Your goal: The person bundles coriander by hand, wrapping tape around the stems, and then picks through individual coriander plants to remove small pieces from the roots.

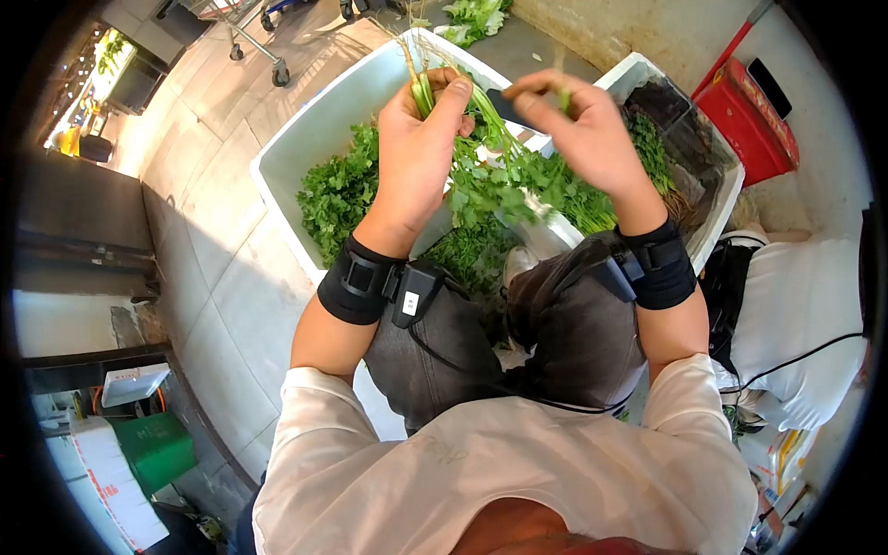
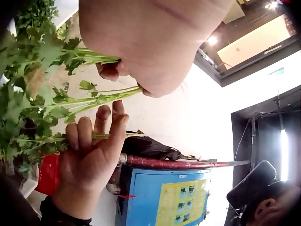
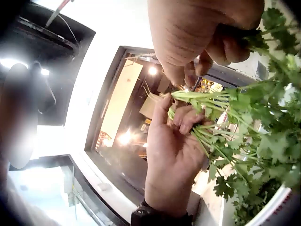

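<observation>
In the head view my left hand [image 1: 416, 143] grips a small bunch of cilantro [image 1: 495, 199] by its stems, over a white foam box [image 1: 282, 176]. Pale roots stick out past its thumb, and the leaves hang toward the right. My right hand [image 1: 592, 139] is raised beside the bunch, over the gap between two boxes. Its curled fingers pinch a thin cilantro sprig [image 2: 44, 140], whose leaves show past the palm in the left wrist view. The right wrist view shows the left hand [image 3: 171, 153] closed round the bunch's stems [image 3: 202, 95]. Loose cilantro [image 1: 338, 185] lies in the foam box below.
A second foam box [image 1: 724, 208] at the right holds more cilantro [image 1: 650, 153] and dark wet matter. Beyond it a red dustpan [image 1: 758, 139] leans by the wall. Leafy greens [image 1: 476, 18] lie behind the boxes. A wheeled cart [image 1: 277, 69] stands at the far left.
</observation>
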Demonstrator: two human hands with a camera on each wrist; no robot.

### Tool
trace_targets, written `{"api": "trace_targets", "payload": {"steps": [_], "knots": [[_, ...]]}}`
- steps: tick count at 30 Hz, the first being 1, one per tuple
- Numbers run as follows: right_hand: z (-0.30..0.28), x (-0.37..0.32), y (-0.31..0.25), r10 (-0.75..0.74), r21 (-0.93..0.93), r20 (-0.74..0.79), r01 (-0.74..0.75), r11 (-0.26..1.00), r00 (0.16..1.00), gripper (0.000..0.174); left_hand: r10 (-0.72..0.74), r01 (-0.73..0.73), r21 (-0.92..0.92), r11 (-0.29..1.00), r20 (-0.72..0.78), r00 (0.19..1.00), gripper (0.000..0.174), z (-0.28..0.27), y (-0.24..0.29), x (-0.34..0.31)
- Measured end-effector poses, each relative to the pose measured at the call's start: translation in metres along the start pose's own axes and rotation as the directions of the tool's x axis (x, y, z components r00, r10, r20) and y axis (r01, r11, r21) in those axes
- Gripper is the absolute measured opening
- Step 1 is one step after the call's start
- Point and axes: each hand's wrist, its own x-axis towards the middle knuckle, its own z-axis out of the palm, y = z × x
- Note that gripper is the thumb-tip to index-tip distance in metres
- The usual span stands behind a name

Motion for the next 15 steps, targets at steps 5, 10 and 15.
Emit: {"api": "trace_targets", "payload": {"steps": [5,10,15], "knots": [[0.003,-0.003,-0.009,0.207,-0.067,0.206,-0.197,0.978,0.957,0.028,0.036,-0.037,-0.079,0.996,-0.02,0.999,0.016,-0.006,-0.009,0.005],[0.002,-0.005,-0.008,0.187,-0.046,0.159,-0.181,0.982,0.97,0.028,-0.055,0.052,0.082,0.995,0.026,0.998,0.021,-0.003,-0.004,0.001],[-0.001,-0.003,-0.012,0.283,0.003,0.191,-0.289,0.957,0.94,0.029,-0.052,0.027,0.261,0.965,0.09,0.995,0.021,-0.007,-0.009,0.001]]}}
